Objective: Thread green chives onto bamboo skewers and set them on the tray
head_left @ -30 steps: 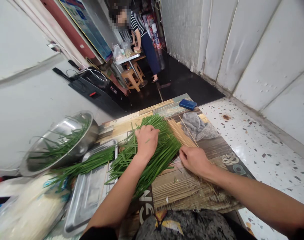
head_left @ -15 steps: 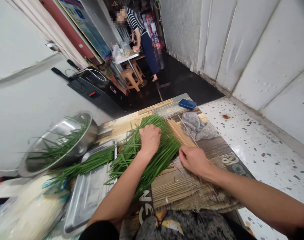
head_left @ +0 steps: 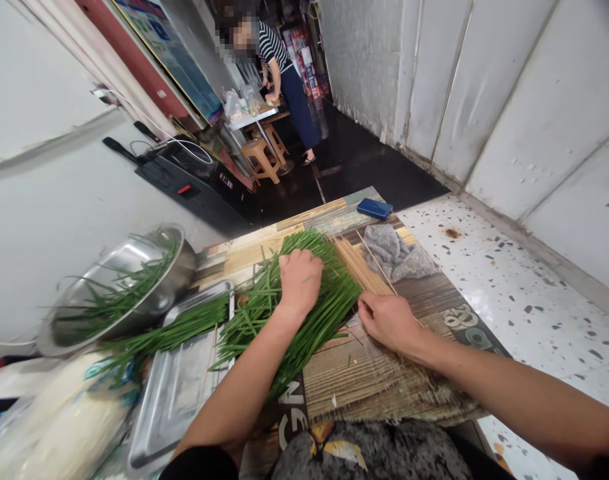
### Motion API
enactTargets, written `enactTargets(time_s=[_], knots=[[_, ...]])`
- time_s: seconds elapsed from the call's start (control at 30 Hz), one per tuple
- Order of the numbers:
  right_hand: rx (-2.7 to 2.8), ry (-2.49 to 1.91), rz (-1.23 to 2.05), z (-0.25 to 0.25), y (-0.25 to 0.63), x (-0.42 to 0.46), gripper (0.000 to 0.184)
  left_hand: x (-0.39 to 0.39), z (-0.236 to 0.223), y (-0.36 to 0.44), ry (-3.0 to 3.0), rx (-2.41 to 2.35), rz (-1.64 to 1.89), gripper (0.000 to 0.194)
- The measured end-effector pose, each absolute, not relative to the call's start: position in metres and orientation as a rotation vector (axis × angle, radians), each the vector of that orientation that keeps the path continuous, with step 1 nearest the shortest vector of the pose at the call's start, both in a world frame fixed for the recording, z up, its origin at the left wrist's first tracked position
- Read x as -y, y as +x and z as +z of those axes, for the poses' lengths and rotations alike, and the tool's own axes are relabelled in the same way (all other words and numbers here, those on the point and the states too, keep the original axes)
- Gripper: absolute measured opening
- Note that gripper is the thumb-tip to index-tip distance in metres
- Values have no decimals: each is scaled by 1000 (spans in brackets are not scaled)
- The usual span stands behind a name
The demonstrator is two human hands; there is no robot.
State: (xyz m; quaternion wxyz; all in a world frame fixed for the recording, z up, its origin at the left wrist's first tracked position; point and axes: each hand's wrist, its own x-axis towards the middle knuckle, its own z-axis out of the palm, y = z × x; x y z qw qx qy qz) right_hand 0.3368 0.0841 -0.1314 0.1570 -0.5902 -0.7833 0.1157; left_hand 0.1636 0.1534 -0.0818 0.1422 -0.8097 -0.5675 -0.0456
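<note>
A thick heap of long green garlic chives (head_left: 304, 333) lies across the wood-patterned table in front of me. My left hand (head_left: 301, 280) rests on top of the heap, its fingers curled down into the stalks. At the right edge of the chives, my right hand (head_left: 387, 320) is closed in a pinch on a thin bamboo skewer (head_left: 427, 379), whose far end shows below my wrist. The skewer's tip is hidden at the chives. Just beyond that hand lies a bundle of bamboo skewers (head_left: 360, 268), with a single one set apart at its right.
A metal tray (head_left: 167, 407) with more chives stands left, beside a steel bowl (head_left: 181, 250) and a filled plastic bag (head_left: 79, 413). A grey cloth (head_left: 399, 253) and a blue box (head_left: 375, 208) lie at the table's far right. Another person (head_left: 289, 87) bends over a small table behind.
</note>
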Motion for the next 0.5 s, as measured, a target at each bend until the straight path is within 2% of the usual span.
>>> enactTargets(time_s=[0.5], knots=[[2236, -1685, 329, -134, 337, -84, 26, -156, -85, 158, -2598, 1934, -476, 21]])
